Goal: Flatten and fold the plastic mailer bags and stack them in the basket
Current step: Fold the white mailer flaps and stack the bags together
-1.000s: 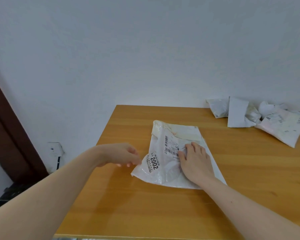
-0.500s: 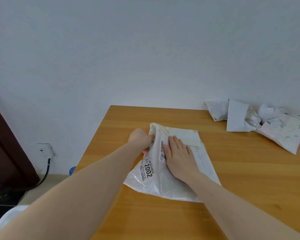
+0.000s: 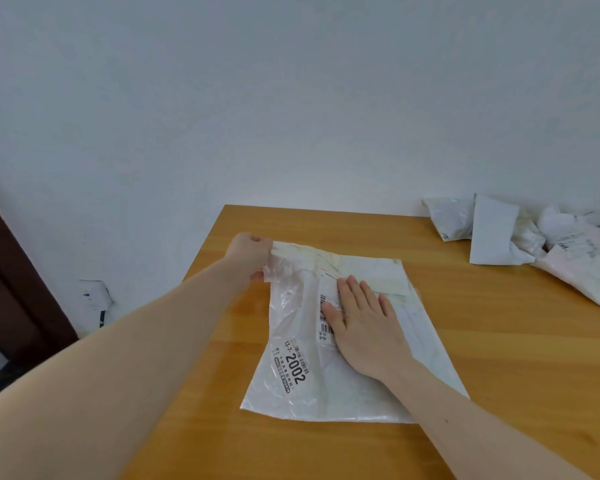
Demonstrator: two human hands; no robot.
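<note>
My left hand (image 3: 252, 256) pinches the far-left corner of the white plastic mailer bag (image 3: 329, 382) on the wooden desk (image 3: 499, 358). My right hand (image 3: 364, 332) presses flat on it, fingers straight.

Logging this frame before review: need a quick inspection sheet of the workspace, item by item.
Surface: wooden table, against a white wall.
Job's things: white mailer bag lying flat, label reads 2002; pile of crumpled mailer bags at far right; basket not in view.
Clutter: nothing seen.
Hands: left hand pinches the bag's far-left corner; right hand presses flat on its middle.
Cables: dark cable hanging from the wall socket.
Surroundings: dark door frame at left.
</note>
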